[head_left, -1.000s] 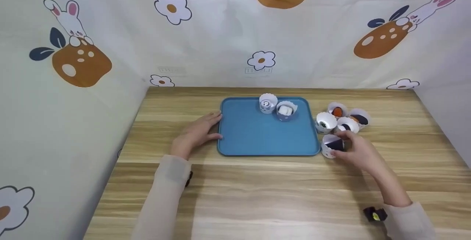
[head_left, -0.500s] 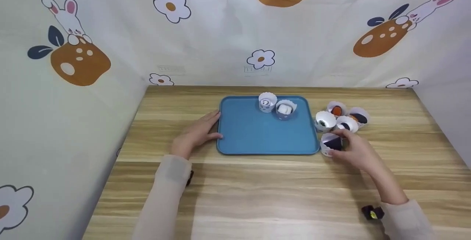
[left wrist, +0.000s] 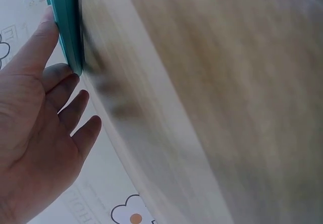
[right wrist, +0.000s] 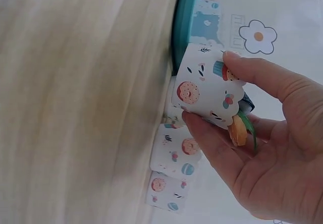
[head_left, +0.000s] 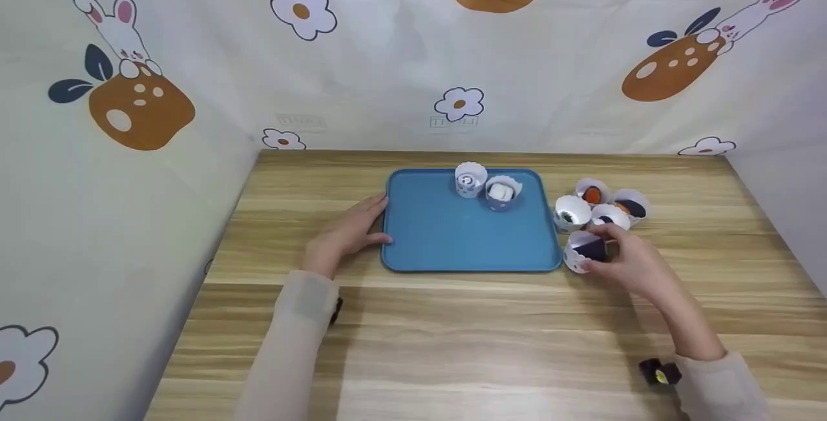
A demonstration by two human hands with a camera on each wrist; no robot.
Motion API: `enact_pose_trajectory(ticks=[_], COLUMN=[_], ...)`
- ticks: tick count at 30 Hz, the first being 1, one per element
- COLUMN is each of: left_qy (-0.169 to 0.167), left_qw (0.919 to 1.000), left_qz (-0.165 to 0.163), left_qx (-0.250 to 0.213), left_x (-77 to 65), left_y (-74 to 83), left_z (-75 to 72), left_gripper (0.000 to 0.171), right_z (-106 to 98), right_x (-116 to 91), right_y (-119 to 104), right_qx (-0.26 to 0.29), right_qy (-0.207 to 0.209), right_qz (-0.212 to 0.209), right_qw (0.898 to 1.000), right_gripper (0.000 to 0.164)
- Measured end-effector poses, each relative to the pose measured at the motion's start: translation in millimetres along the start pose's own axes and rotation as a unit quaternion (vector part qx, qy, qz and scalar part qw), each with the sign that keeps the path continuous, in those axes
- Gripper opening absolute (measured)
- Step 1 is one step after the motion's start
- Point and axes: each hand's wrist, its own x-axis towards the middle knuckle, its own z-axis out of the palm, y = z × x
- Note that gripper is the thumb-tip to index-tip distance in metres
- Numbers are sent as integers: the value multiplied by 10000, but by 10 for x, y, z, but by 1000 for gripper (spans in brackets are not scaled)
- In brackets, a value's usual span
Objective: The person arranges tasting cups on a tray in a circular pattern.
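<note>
My left hand (head_left: pixel 342 234) touches the left edge of a blue tray (head_left: pixel 446 240), thumb and fingers spread along it; the left wrist view shows the thumb on the tray's side. My right hand (head_left: pixel 636 266) pinches a scalloped white paper baking cup (right wrist: pixel 204 85) between thumb and fingers, beside the tray's front right corner. Printed donuts and cupcakes cover this cup. Inside it lies a dark wedge-shaped piece (head_left: pixel 591 250), and an orange and green piece (right wrist: pixel 239 128) sticks out at the rim. Two paper cups, one with a white swirl (head_left: pixel 468 180), one with white lumps (head_left: pixel 499 192), stand at the tray's back.
Several more paper cups (head_left: pixel 632 203) cluster right of the tray, holding orange, dark and green pieces. One white cup (head_left: pixel 571 208) stands right by the tray's edge. The wooden table (head_left: pixel 452 343) meets a printed cloth wall (head_left: pixel 362 85) at the back.
My right hand stays on the paper cup, which shifts only very slightly. My left hand and the tray keep their places.
</note>
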Motion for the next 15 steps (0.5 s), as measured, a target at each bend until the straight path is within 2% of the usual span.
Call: enact_pose_trajectory(ticks=[8, 15], left_qy=[-4, -40], left_qw=[9999, 9999], left_qz=[-118, -163], left_qx=[19, 30], left_x=[-7, -1], left_y=[16, 20], left_z=[-5, -9], left_gripper=[86, 87], right_z=[-54, -61], right_x=[35, 104], right_y=[-128, -272], right_qx=[-2, 70], right_qy=[-188, -151], right_qz=[119, -112], right_qw=[9998, 9998], right_gripper=[65, 61])
